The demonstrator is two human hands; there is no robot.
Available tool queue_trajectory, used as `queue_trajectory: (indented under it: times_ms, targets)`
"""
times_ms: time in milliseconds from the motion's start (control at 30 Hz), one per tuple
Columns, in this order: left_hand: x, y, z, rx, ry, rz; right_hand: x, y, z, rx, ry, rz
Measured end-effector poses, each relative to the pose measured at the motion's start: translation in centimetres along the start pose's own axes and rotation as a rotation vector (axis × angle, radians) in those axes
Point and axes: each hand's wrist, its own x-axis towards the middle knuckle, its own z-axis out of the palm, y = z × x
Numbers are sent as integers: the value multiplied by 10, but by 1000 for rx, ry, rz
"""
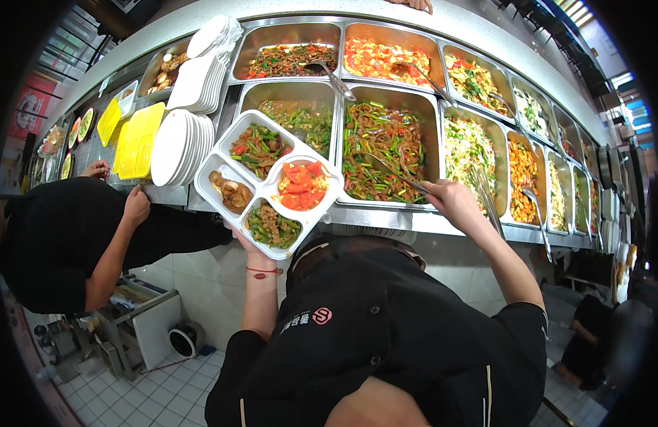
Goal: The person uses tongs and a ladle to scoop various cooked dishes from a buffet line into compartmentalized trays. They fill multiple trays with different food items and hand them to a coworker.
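Observation:
My left hand (249, 241) holds a white compartment tray (263, 184) from below, tilted over the counter's front edge. In its compartments lie tomato with egg (303, 186), a noodle-like stir-fry with green vegetables (260, 149), brown braised pieces with egg (230, 193) and green peppers with minced meat (273, 225). My right hand (453, 202) grips the handle of a metal serving spoon (396, 175). The spoon's bowl rests among the glossy brown strips and green stalks in a steel food pan (385, 144). Food partly hides the bowl.
White plates (182, 149) and yellow compartment trays (142, 140) are stacked at the left, near a co-worker (67, 240). More steel pans with spoons stretch right, including shredded cabbage (468, 149). Metal tongs (486, 200) lean over the front edge. Another person's hand (414, 4) rests on the far ledge.

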Motion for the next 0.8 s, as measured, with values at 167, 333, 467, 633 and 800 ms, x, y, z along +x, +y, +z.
queue_trajectory:
  times_ms: [167, 333, 467, 633, 800]
  targets:
    - [5, -4, -19, -39, -51, 1, 8, 24, 0, 487, -265, 325]
    - [6, -4, -18, -33, -54, -22, 11, 24, 29, 758, -250, 456]
    - [2, -5, 7, 22, -16, 17, 11, 21, 46, 1093, -273, 615]
    - [5, -8, 20, -56, -82, -28, -2, 30, 49, 1321, -222, 642]
    - [9, -21, 36, -97, -195, -89, -10, 33, 6, 1254, -115, 612]
